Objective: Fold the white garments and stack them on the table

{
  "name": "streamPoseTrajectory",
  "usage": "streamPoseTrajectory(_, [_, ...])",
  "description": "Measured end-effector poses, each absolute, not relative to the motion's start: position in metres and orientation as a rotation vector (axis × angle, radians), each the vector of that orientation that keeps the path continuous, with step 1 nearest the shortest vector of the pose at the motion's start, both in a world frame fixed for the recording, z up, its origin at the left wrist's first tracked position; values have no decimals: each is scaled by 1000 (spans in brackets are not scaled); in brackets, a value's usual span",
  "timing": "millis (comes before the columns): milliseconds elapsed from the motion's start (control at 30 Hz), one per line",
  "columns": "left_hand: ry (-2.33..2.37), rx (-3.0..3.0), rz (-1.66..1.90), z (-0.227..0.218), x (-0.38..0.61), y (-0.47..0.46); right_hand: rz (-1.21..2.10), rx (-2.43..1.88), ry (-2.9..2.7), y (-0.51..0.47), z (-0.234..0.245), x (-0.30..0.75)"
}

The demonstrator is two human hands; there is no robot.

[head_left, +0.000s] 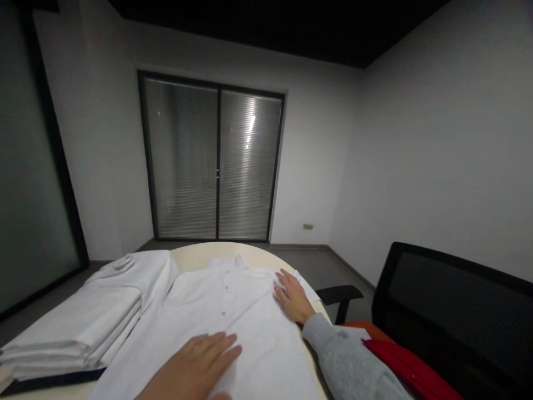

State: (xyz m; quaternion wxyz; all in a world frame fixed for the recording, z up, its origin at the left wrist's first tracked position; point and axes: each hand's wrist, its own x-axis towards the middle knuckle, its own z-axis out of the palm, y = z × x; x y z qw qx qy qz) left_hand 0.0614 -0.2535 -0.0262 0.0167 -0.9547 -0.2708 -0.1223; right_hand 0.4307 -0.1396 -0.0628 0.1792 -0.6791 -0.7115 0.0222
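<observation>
A white buttoned shirt lies spread out on a pale round table, its collar at the far side and its button front facing up. My left hand is over the lower part of the shirt, fingers stretched out and holding nothing. Farther up, my right hand rests near the shirt's right shoulder and sleeve with its fingers spread. Left of the shirt stands a stack of folded white garments, the top one partly draped toward the far side.
A black office chair with an armrest stands close on the right. Red cloth lies on its orange seat. Under the stack shows a dark flat edge. Beyond the table is a glazed double door.
</observation>
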Motion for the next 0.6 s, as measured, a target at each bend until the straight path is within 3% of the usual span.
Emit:
streamPoseTrajectory(100, [-1053,-3116,-270,-13,84,-241,-80,-2073,-1813,-135,-65,446])
streamPoseTrajectory(233, [-1233,-3177,-169,-40,87,-232,-101,-2191,-1768,-134,-77,466])
streamPoseTrajectory(600, [-1249,-3168,-326,-51,77,-233,-74,-1851,-1865,-115,-57,442])
